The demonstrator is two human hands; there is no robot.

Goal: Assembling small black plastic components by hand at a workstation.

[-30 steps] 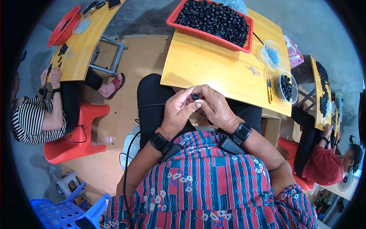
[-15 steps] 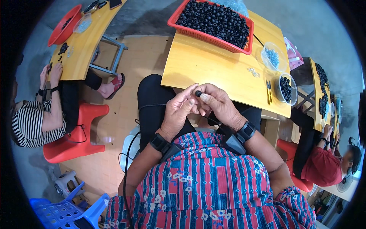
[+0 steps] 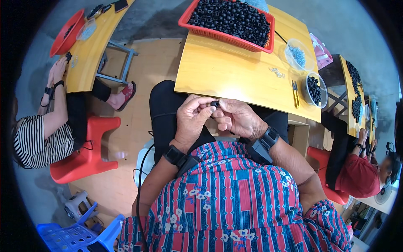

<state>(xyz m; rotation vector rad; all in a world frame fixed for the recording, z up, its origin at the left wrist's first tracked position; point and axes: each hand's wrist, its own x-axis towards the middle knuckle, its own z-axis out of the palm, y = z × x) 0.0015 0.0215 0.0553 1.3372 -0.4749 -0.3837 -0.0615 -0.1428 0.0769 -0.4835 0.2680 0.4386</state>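
In front of my lap, just off the table's near edge, a small round black plastic part sits between my two hands. My left hand pinches its left side with thumb and fingertips. From the other side, my right hand grips it with the thumb and forefinger, the other fingers curled below. Fingertips cover much of the part, so its inside does not show.
On the yellow table stand a red basket heaped with black parts, a tub of small clear pieces and a tub of black parts. Yellow-handled snips and loose clear bits lie nearby. Co-workers sit left and right.
My left fingers have closed onto the black part, which only my right hand was pinching before. The part has shifted slightly left and down. The whole view has tilted a little.
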